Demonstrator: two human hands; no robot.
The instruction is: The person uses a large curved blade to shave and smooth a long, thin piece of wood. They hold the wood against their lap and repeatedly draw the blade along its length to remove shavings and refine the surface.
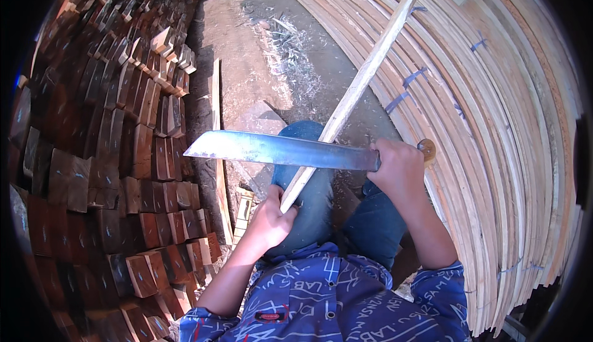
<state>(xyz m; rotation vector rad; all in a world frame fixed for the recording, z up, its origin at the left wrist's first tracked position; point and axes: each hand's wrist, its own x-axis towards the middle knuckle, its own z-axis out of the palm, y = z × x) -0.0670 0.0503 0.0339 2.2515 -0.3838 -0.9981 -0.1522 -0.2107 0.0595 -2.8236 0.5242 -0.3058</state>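
My left hand is closed around the near end of a long, narrow wooden strip. The strip slants away from me to the upper right, passing over my jeans-clad knee. In my right hand is a machete, gripped by its handle, whose round wooden butt shows beyond the fist. The wide metal blade points left and lies across the strip, above the knee. Whether the edge touches the wood, I cannot tell.
Stacked timber blocks form a high pile on the left. Bundles of long pale strips, tied with blue bands, fill the right. Wood shavings litter the ground ahead. A thin slat lies beside the pile.
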